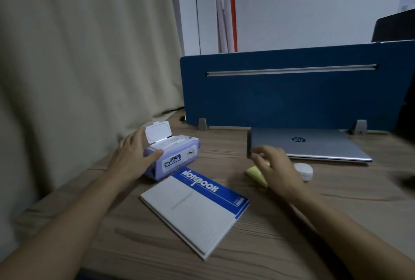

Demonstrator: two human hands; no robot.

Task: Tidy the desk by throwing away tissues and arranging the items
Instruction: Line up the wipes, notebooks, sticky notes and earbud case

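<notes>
A purple wet-wipe pack (177, 156) with its white lid flipped up lies at the left of the wooden desk (224, 248). My left hand (132, 156) grips its left end, thumb on the front. A white and blue notebook (195, 208) lies askew in the middle, just in front of the pack. My right hand (274, 167) hovers, blurred, above a yellow sticky-note pad (256, 173), fingers spread and holding nothing that I can see. A small white round case (303, 170) sits just right of that hand. A shut silver laptop (314, 145) lies behind it.
A blue divider panel (292, 91) stands along the desk's back edge on grey feet. A beige curtain (78, 66) hangs close on the left, reaching the desk. A dark object (408, 181) shows at the right edge.
</notes>
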